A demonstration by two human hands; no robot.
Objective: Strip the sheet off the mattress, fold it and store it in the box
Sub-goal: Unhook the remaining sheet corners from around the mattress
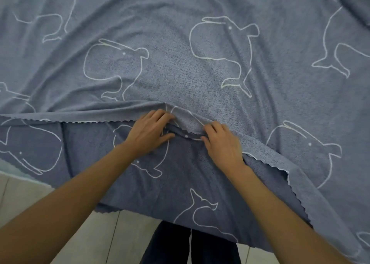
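2 arms are in view, and both are uncovered along their whole visible length. The left forearm [84, 183] and the right forearm [280, 199] are bare, slim and smooth. The left hand [150, 135] and the right hand [222, 143] are bare as well, but their nails are too blurred to judge. Lower down, dark navy trousers [170, 243] cover 2 legs. The cloth is plain and matte, and a thin pale gap runs between the legs.
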